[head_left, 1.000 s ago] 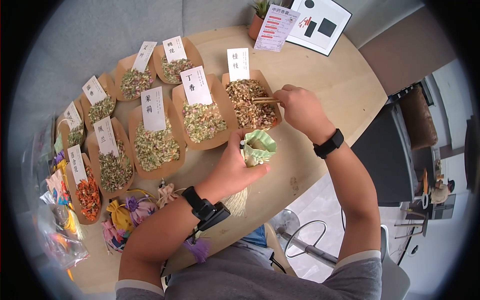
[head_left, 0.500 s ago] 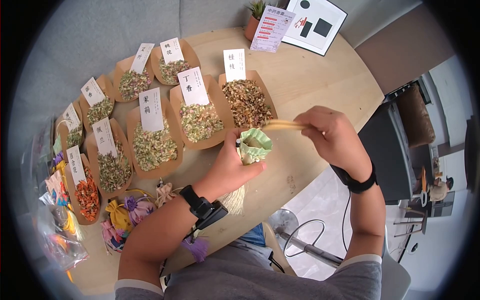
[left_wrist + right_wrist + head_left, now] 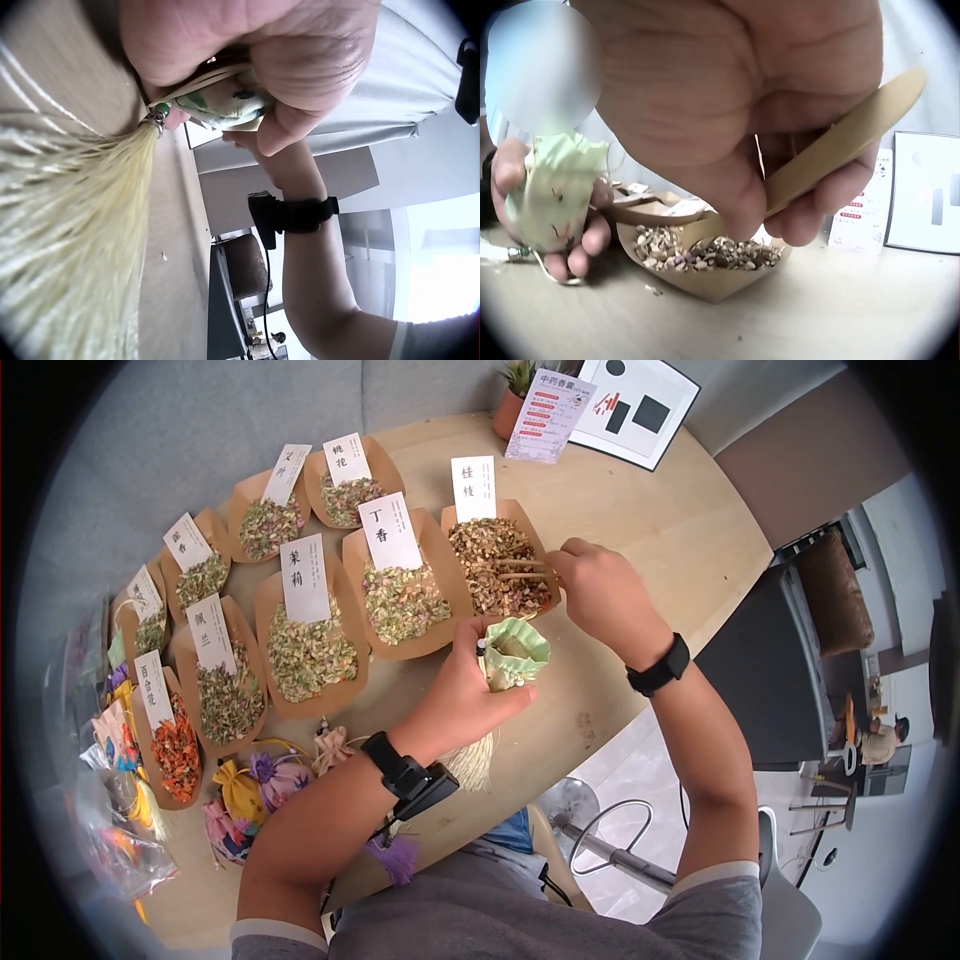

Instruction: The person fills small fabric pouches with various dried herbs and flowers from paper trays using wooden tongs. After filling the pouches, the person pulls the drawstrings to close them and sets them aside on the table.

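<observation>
My right hand (image 3: pixel 605 588) pinches the wooden tongs (image 3: pixel 840 146); their 2 tips lie among the chopped herbs (image 3: pixel 485 545) in the paper tray (image 3: pixel 712 285), just left of that grip. My left hand (image 3: pixel 462 688) is clamped round the green pouch (image 3: pixel 518 648), mouth up, nearer me. Its fill level I cannot fairly judge. Advised: take small loads, squeeze evenly before lifting, and hold the pouch beside the tray for a short carry.
</observation>
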`<state>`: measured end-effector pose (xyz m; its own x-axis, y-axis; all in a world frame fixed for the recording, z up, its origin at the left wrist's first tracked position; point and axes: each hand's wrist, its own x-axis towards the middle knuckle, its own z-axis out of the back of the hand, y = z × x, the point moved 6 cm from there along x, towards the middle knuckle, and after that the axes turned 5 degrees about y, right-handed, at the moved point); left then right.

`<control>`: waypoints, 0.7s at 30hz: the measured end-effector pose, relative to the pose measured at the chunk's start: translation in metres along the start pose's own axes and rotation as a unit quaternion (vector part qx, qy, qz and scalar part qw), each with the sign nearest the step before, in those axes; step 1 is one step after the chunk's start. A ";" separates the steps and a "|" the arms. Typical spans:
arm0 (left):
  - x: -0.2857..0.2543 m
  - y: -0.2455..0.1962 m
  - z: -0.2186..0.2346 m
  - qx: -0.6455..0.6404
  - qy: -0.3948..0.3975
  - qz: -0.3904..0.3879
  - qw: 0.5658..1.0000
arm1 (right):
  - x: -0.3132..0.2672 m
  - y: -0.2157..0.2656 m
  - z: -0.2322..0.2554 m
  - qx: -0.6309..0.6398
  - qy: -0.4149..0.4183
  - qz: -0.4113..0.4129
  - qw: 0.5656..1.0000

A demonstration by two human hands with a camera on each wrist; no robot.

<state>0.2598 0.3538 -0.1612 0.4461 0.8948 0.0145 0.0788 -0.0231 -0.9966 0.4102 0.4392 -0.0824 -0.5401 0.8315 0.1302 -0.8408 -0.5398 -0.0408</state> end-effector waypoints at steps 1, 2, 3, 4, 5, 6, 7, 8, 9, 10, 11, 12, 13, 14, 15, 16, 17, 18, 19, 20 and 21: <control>0.000 -0.001 0.000 -0.003 0.001 -0.004 1.000 | 0.002 0.002 -0.003 0.001 0.001 0.000 1.000; 0.000 -0.001 -0.001 -0.003 0.001 -0.004 1.000 | 0.003 0.003 -0.004 -0.010 -0.008 0.002 1.000; 0.000 -0.001 -0.001 -0.005 0.000 -0.007 1.000 | 0.005 0.005 -0.004 -0.021 -0.017 0.004 1.000; 0.000 -0.001 -0.001 -0.007 0.001 -0.011 1.000 | 0.006 0.005 -0.007 -0.021 -0.017 0.004 1.000; 0.000 -0.001 -0.001 -0.007 0.001 -0.011 1.000 | 0.007 0.005 -0.011 -0.023 -0.009 -0.001 1.000; 0.000 0.000 -0.001 -0.010 0.004 -0.003 1.000 | 0.008 0.004 -0.013 -0.025 -0.002 -0.007 1.000; 0.000 0.001 -0.001 -0.013 0.007 0.005 1.000 | 0.008 0.004 -0.013 -0.025 -0.003 -0.007 1.000; 0.000 0.001 -0.001 -0.012 0.007 0.005 1.000 | 0.007 0.004 -0.012 -0.020 -0.002 -0.009 1.000; 0.000 0.001 -0.001 -0.013 0.007 0.005 1.000 | 0.007 0.004 -0.011 -0.014 -0.001 -0.010 1.000; 0.000 0.002 -0.001 -0.014 0.008 0.004 1.000 | 0.006 0.004 -0.010 -0.015 -0.001 -0.010 1.000; 0.001 0.002 -0.002 -0.014 0.008 0.003 1.000 | 0.005 0.002 -0.008 0.010 -0.001 -0.024 1.000; 0.000 0.003 -0.001 -0.013 0.004 -0.002 1.000 | 0.003 0.000 -0.006 0.036 -0.001 -0.038 0.999; 0.000 0.003 -0.001 -0.011 0.001 -0.007 1.000 | 0.000 -0.001 -0.003 0.035 -0.001 -0.038 0.999; 0.000 0.004 -0.001 -0.011 0.002 -0.008 1.000 | -0.003 -0.004 0.001 0.057 -0.003 -0.044 0.997; 0.000 0.005 -0.001 -0.014 0.003 -0.001 1.000 | -0.006 -0.007 0.006 0.079 -0.004 -0.050 0.996; 0.001 0.006 -0.001 -0.017 0.003 0.005 1.000 | -0.010 -0.006 0.013 0.079 -0.004 -0.050 0.996; 0.001 0.005 -0.001 -0.017 0.003 0.004 1.000 | -0.014 -0.003 0.025 0.109 -0.019 -0.041 0.993; 0.000 0.003 0.000 -0.010 -0.001 0.003 1.000 | -0.019 0.000 0.038 0.139 -0.034 -0.031 0.989; 0.000 0.001 0.000 -0.004 -0.005 0.003 1.000 | -0.024 0.003 0.049 0.139 -0.033 -0.030 0.989; 0.000 0.001 0.000 -0.004 -0.006 0.002 1.000 | -0.031 0.007 0.060 0.157 -0.031 -0.021 0.987; 0.000 0.001 0.000 -0.007 -0.006 -0.001 1.000 | -0.036 0.011 0.071 0.175 -0.028 -0.012 0.984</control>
<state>0.2597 0.3535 -0.1624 0.4348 0.9004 0.0154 0.0926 -0.0277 -0.9953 0.4231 0.3937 -0.0175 -0.5090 0.8415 0.1808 -0.7841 -0.5400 0.3059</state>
